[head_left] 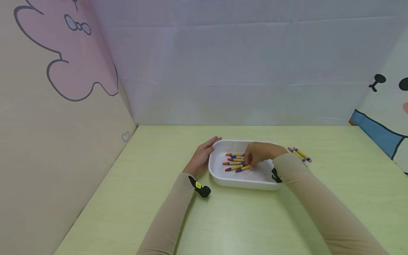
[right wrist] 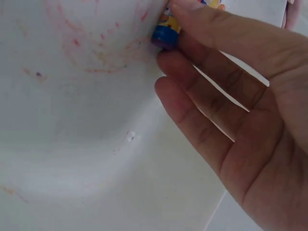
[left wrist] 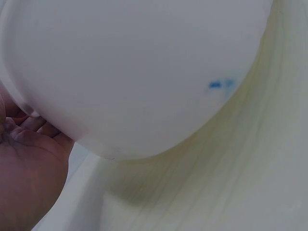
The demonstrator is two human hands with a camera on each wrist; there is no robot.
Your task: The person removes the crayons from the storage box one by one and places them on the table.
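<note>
A white plastic tray stands on the table with several yellow-wrapped crayons lying in its left half. My left hand grips the tray's left end, fingers along the outer wall; in the left wrist view the tray's pale outer surface covers part of those fingers. Inside the tray, my right hand is at the right ends of the crayons. Thumb and forefinger pinch a crayon with a blue band and purplish end, seen in the right wrist view. The other fingers of that hand are loosely bent.
Two more crayons lie on the light green table, just right of the tray. Behind is a pale cloth wall; printed panels stand at left and right. Coloured scribbles mark the tray's floor.
</note>
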